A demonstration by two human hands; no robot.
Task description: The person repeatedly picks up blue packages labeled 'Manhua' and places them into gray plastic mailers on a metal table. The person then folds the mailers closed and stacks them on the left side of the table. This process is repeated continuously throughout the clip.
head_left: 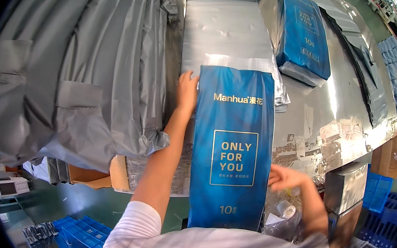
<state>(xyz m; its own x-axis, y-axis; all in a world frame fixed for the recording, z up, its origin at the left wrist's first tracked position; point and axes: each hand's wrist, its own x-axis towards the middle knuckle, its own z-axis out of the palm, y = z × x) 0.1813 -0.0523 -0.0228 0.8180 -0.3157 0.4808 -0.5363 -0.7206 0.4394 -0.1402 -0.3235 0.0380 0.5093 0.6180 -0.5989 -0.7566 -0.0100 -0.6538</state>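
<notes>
Blue pack [235, 121] partly hides grey stack [227, 22].

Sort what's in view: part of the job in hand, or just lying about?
In the job:
- blue package, between the left hand and right hand
- silver plastic stack at its far end, likely

Untouched, so probably just lying about:
- second blue package
- grey plastic at left
- white roll
- blue crates
</notes>
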